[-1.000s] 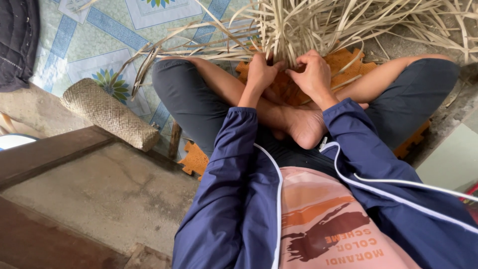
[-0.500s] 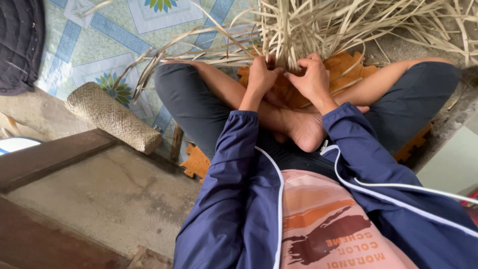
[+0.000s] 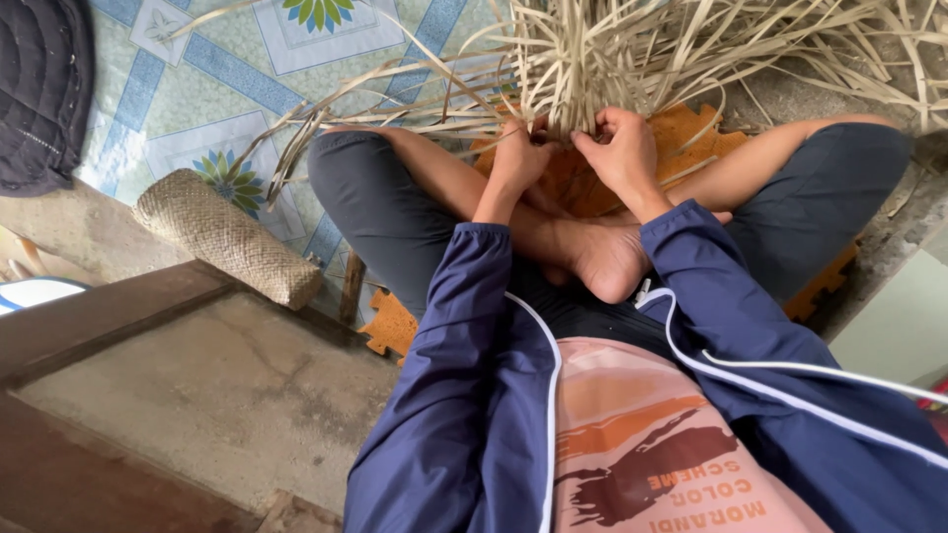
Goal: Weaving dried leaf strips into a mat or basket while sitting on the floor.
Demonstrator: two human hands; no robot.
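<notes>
Landmark: the orange foam mat (image 3: 691,128) under your crossed legs.

Your left hand (image 3: 515,158) sits over the mat's near-left part, fingers curled and closed on the base of the pale leaf strips (image 3: 573,69). Your right hand (image 3: 624,150) is just beside it over the mat's middle, thumb and fingers pinching the same bunch from the other side. The hands are almost touching, knuckles facing each other, with the strips rising between them.

Key relation: the strips start right at your fingertips and run straight away from you, past the mat's far edge, then fan out left and right over the floor. So the long axis is roughly fore-aft, away from your body. Both hands are at the bundle's near end; neither is clearly nearer. The loose ends are well beyond either hand. A few long strays arc off to the left over your left knee (image 3: 346,168) and the patterned floor sheet (image 3: 197,89).

Whether the woven part below your hands is finished: can't tell, your hands cover it.

Also around: a rolled woven mat (image 3: 227,237) lies well left of the foam mat, beside a concrete step (image 3: 217,375). Dark quilted cloth (image 3: 39,89) is farther left again.
</notes>
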